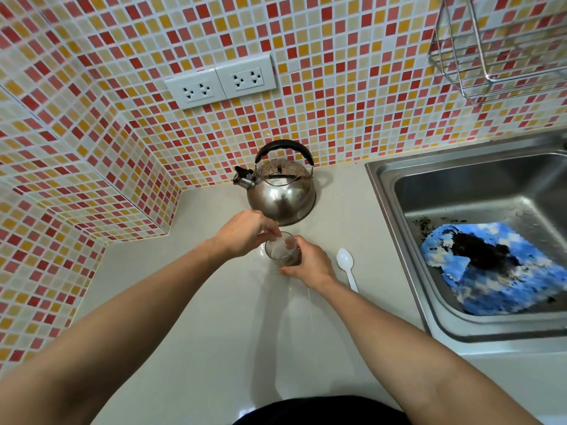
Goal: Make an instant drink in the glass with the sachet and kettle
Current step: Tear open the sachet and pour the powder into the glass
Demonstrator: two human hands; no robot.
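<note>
A clear glass (280, 251) stands on the pale counter, just in front of the steel kettle (280, 191) with its black handle. My right hand (310, 262) wraps around the glass from the right side. My left hand (245, 231) hovers over the rim, its fingertips pinched on something small and pale that looks like the sachet; most of it is hidden by the fingers. A dark patch shows low in the glass next to my right palm. The kettle stands upright with its spout to the left.
A white plastic spoon (346, 266) lies on the counter right of the glass. A steel sink (399, 216) at the right holds a blue cloth (497, 271) with dark grounds. Tiled walls, two sockets (221, 82) and a wire rack (497, 50) stand behind.
</note>
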